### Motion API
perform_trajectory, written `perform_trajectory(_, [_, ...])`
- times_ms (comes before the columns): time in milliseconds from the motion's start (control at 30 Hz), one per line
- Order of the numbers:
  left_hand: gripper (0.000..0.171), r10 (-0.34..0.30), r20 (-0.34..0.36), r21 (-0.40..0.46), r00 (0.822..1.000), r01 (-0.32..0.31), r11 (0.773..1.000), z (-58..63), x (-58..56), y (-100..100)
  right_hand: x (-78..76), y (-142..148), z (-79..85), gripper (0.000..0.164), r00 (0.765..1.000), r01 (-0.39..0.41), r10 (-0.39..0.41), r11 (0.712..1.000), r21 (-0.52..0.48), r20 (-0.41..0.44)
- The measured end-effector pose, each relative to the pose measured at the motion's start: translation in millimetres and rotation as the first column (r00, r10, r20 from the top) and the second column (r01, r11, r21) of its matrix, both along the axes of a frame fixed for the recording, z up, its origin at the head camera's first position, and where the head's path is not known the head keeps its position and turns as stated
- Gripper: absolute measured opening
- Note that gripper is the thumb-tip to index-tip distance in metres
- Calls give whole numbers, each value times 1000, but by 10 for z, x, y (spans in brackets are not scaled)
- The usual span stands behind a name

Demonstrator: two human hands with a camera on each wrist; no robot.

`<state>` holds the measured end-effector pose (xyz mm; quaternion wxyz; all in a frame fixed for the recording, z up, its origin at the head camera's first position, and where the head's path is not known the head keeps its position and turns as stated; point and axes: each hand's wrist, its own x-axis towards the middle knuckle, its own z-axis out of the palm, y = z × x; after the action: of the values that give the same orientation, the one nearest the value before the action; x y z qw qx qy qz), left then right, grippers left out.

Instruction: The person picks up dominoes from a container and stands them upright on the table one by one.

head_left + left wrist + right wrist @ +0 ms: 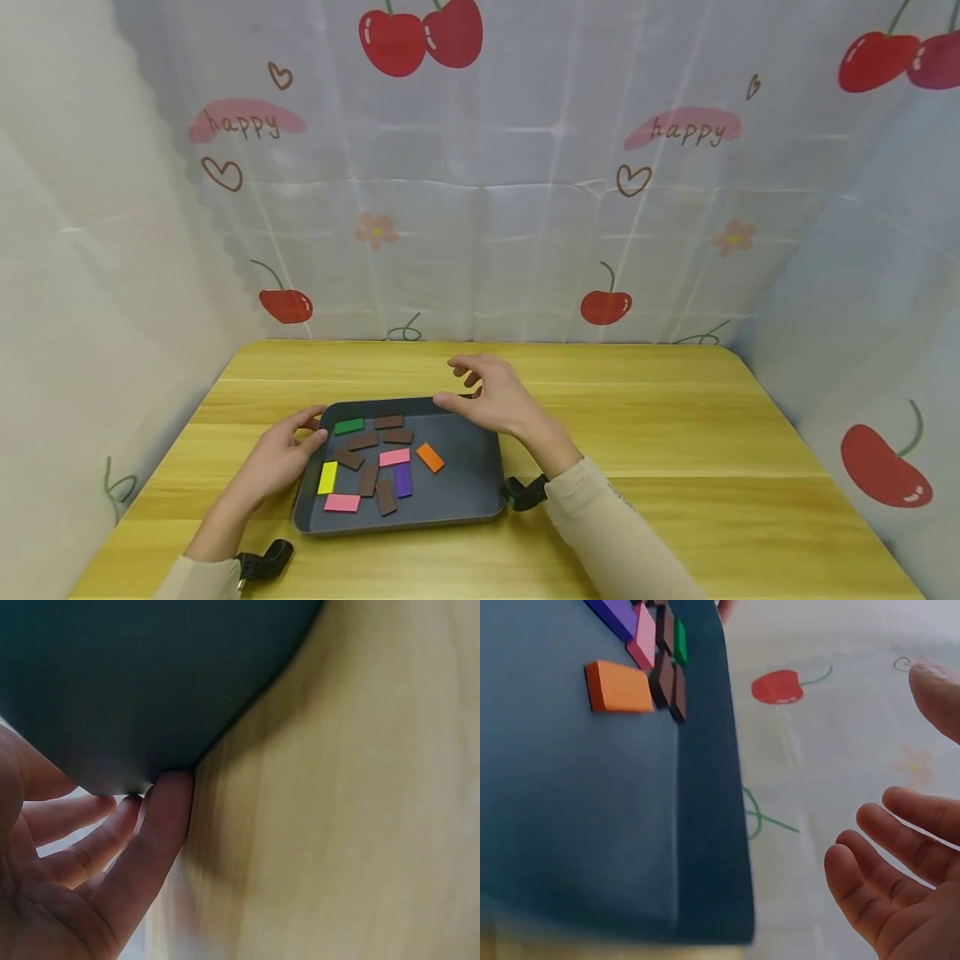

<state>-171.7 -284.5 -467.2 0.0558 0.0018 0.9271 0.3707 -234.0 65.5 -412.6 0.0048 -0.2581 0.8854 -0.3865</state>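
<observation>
Tray's [468, 493] yellow block [327, 478], head view only

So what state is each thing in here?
Tray, upright on the table
Brown blocks, lying flat at various angles
Pink blocks, flat
Green block, flat
Yellow block, flat
Purple block, flat
Orange block, flat, slanted
Left fingers, touching the tray's left end
Right fingers, loosely bent, holding nothing
Curtain, hanging, creased

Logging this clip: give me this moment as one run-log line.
left hand: touching tray at its left edge | right hand: empty, near tray's far side | coloured blocks: in tray | orange block: farthest right
</observation>
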Motion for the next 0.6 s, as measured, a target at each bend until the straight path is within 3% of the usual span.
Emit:
perform_trajectory(367, [58, -7, -6, 7, 1000, 7, 1000, -39, -19, -3, -11, -191, -212, 63, 998, -39, 39, 999, 3, 42])
perform_trajectory(600, [59, 0, 2, 22, 1000, 0, 1000, -24, -4, -13, -32, -300, -259, 56, 994, -68, 65, 997, 34, 85])
